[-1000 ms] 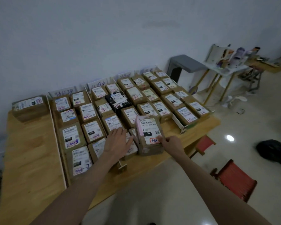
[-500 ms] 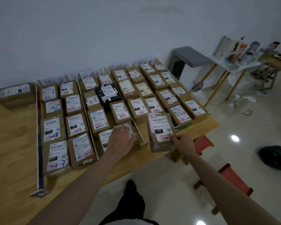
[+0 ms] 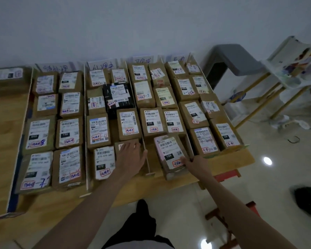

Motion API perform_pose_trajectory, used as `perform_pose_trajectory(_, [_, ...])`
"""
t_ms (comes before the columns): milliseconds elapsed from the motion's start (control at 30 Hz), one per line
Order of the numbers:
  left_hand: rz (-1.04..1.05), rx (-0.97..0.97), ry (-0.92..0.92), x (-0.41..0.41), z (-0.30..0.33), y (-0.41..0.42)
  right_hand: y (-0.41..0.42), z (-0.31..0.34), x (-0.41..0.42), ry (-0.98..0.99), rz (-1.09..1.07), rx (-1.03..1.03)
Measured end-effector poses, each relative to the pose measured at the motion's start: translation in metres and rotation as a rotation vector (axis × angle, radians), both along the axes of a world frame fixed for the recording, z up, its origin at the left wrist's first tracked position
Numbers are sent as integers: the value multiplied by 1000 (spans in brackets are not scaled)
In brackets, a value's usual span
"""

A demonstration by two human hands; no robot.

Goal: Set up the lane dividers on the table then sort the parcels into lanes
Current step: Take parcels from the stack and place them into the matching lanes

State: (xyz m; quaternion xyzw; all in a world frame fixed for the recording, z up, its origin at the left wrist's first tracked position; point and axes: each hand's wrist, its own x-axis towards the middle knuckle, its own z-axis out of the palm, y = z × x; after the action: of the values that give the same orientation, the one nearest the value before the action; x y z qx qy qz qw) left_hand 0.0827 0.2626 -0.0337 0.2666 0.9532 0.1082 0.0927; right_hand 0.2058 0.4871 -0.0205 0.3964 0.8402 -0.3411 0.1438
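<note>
Brown cardboard parcels (image 3: 69,133) with white printed labels and red stamps fill four lanes on the wooden tabletop (image 3: 5,126), parted by thin white upright dividers (image 3: 147,159). Left hand (image 3: 131,157) lies flat, fingers (image 3: 131,145) spread, on a parcel in the second lane. Right hand (image 3: 196,163) grips the near corner of a pink-labelled parcel (image 3: 171,156), tilted at the third lane's near end.

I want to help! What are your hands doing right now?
Left hand: open, flat on a brown parcel.
Right hand: holding the pink-label parcel.
</note>
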Motion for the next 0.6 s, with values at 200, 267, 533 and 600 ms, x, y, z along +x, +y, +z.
perform_pose_trajectory(200, [37,-10,-3,-9,-10,13,14,-19,-28,-1,100,-63])
perform_pose_trajectory(267, [60,-21,-6,-9,-12,14,15,-24,-33,6,103,-91])
perform_pose_trajectory(533, [123,-45,-12,-8,-7,15,13,-36,-38,2,93,-169])
perform_pose_trajectory(600, [134,-72,-24,-8,-9,14,12,-39,-40,7,100,-179])
